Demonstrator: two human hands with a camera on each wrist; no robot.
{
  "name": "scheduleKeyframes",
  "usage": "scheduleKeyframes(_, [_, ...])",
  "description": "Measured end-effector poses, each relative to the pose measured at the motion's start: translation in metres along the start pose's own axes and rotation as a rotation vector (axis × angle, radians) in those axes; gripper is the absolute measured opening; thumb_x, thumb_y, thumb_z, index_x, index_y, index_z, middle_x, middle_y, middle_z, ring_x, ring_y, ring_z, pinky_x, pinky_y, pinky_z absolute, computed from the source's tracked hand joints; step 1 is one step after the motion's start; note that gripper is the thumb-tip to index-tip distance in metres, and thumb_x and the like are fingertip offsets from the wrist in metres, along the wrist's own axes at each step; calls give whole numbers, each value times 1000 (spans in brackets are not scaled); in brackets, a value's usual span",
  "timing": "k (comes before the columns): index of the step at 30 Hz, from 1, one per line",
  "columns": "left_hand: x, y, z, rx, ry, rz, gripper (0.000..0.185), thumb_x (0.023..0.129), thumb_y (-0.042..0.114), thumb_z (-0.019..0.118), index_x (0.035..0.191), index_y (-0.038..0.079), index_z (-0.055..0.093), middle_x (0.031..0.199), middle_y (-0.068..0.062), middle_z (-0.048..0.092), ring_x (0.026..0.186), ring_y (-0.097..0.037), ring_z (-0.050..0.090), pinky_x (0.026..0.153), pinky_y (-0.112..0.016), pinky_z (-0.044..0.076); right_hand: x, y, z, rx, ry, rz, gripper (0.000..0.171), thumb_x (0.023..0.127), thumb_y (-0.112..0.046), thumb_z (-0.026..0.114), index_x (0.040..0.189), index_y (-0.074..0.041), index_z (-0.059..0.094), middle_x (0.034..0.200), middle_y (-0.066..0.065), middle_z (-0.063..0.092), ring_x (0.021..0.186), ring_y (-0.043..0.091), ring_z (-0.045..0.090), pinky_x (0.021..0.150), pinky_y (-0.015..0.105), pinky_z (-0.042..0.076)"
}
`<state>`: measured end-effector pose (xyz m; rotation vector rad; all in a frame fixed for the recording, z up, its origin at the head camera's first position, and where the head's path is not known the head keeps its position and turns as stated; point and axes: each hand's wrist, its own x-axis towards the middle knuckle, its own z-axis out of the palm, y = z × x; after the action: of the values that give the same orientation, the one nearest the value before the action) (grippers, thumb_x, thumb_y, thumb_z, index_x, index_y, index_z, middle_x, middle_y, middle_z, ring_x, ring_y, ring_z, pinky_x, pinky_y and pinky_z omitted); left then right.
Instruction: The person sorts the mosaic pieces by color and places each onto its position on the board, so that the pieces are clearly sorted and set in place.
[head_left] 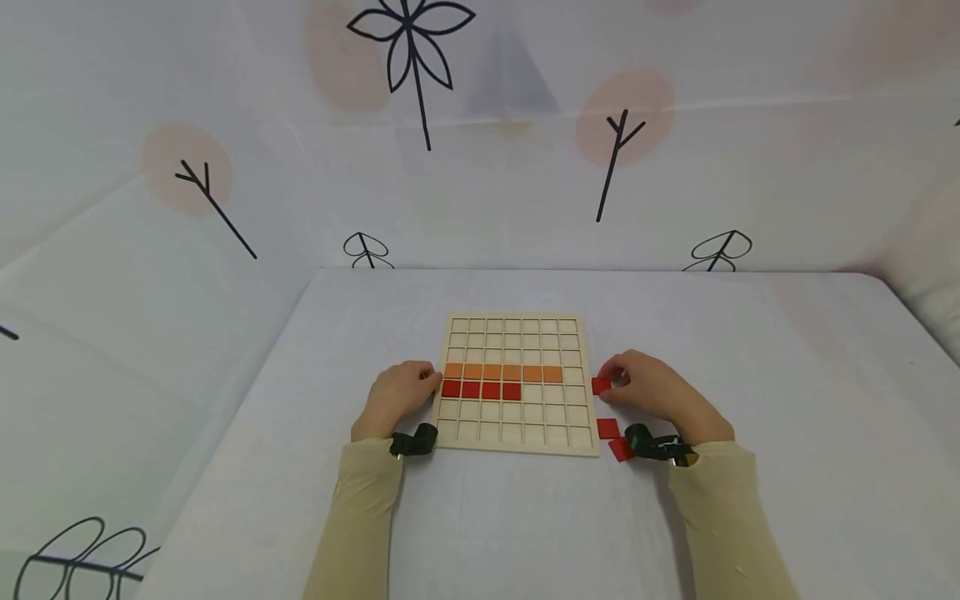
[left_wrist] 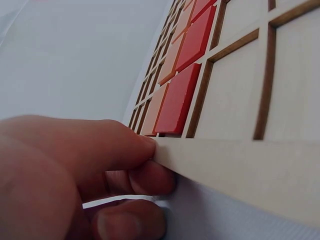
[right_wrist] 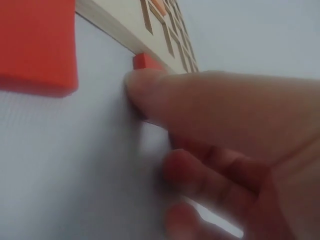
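The right hand lies on the table just right of the wooden grid board. Its fingers are curled, and its fingertips pinch a red tile that sits on the cloth beside the board's right edge, about level with the red row. In the right wrist view the tile shows only as a small red corner above the thumb tip, close against the board's side.

The left hand rests at the board's left edge. Its fingers are bent, and its fingertips press against the side of the board, level with the red row, one at the upper rim, others lower down by the cloth.

The board lies flat at the table's centre. It holds a row of six orange tiles running from its left column, and directly nearer, a row of four red tiles, also starting at the left column. The remaining cells show bare wood.

Two more loose red tiles lie on the white tablecloth off the board's near right corner, close to the right wrist.
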<state>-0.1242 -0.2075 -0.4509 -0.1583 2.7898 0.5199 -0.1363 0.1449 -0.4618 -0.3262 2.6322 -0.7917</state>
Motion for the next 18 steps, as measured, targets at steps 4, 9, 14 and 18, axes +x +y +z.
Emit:
scheduleKeyframes(4, [0, 0, 0, 5, 1, 6, 22, 89, 32, 49, 78, 16, 60, 70, -1, 53, 69, -17, 48, 58, -29, 34, 0, 0, 0, 13, 8, 19, 34, 81, -25, 64, 109, -6, 60, 104, 11, 57, 93, 26, 51, 79, 42, 46])
scheduleKeyframes(9, [-1, 0, -1, 2, -1, 6, 23, 90, 33, 49, 78, 16, 59, 70, 0, 53, 69, -17, 48, 58, -29, 34, -1, -1, -3, 51, 3, 48, 40, 83, -32, 61, 114, -7, 57, 108, 13, 56, 96, 28, 50, 81, 43, 45])
scheduleKeyframes(14, [-2, 1, -2, -2, -10, -3, 23, 90, 33, 48, 78, 16, 59, 71, -1, 53, 71, -17, 48, 59, -29, 34, -1, -3, -5, 74, 11, 27, 41, 85, -36, 59, 115, -8, 58, 108, 12, 59, 96, 26, 52, 79, 40, 45])
scheduleKeyframes(18, [-3, 2, -3, -2, -10, 1, 23, 89, 33, 48, 77, 16, 58, 71, -1, 53, 70, -17, 48, 59, -29, 34, -1, -3, -5, 78, 18, 8, 40, 86, -35, 58, 116, -9, 59, 108, 10, 60, 93, 24, 53, 76, 37, 45])
